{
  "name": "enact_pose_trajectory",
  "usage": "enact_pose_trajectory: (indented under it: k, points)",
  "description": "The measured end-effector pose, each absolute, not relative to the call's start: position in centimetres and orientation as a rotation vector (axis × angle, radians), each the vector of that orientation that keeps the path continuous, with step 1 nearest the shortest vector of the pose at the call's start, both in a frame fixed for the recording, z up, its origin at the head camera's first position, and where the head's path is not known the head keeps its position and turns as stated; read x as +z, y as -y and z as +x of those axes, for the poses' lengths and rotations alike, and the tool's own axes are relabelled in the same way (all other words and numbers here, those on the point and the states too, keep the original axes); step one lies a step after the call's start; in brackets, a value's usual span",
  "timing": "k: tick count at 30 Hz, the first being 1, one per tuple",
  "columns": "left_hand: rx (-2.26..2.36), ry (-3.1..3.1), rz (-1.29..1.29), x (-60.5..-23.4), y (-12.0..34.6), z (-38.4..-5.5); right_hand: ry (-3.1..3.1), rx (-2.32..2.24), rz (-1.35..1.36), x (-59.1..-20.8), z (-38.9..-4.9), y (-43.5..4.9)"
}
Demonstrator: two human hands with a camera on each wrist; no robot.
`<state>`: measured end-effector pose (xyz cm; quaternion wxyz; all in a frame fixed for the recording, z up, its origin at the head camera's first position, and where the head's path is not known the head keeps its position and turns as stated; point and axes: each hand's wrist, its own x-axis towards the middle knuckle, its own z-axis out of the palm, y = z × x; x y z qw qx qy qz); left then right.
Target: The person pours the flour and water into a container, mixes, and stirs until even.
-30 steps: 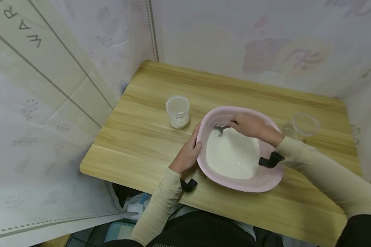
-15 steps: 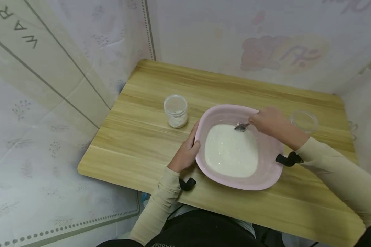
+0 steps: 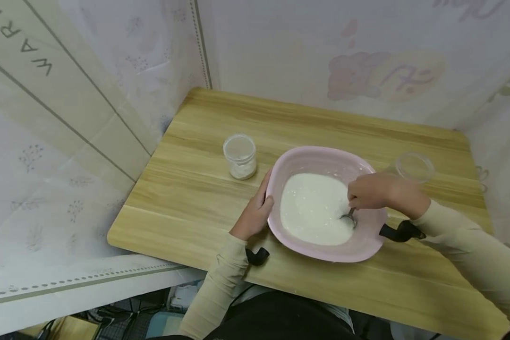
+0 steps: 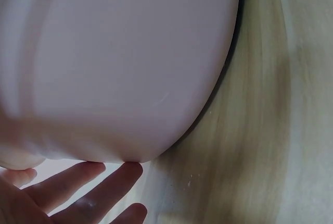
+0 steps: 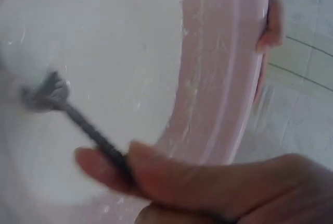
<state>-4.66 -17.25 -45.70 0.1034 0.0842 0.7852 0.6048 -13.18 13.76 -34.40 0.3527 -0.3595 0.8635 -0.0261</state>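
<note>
Spoon (image 5: 88, 130) in right hand (image 3: 370, 190)

The wood-grained counter (image 3: 182, 208) (rounded at its corners) carries 3 things: a pink basin (image 3: 335, 254) right of the frame's centre, a clear jar (image 3: 240, 157) just left of centre, and a clear container (image 3: 415, 167) toward the right.

You've got two hands in there, left hand (image 3: 253, 215) plus right hand (image 3: 371, 191), one spoon (image 5: 86, 126), one pink basin (image 3: 306, 163), one table (image 3: 187, 198), two clear containers: one jar (image 3: 240, 158) near centre, one cup (image 3: 414, 168) toward the right, lol.
</note>
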Motion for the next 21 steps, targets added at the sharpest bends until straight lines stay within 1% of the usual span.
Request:
enact_pose_trajectory:
  k: [7, 11, 14, 15, 21]
  points:
    - [1.784, -2.323, 0.266, -45.8, 17.1, -4.8, -2.197, -0.303, -1.067, -36.7, -12.4, -11.4]
    - [1.788, -2.324, 0.298, -45.9, 16.7, -4.8, -2.332, -0.321, -1.158, -38.1, -12.5, -10.0]
    - [1.783, -2.326, 0.297, -46.0, 16.4, -4.8, -2.505, -0.264, -1.172, -38.2, -12.9, -9.6]
    - [1.778, -2.326, 0.297, -46.0, 16.3, -4.8, -2.560, -0.222, -1.168, -38.1, -13.1, -9.7]
    - [1.769, -2.314, 0.281, -46.0, 16.3, -4.7, -2.697, -0.027, -0.946, -36.7, -14.0, -12.0]
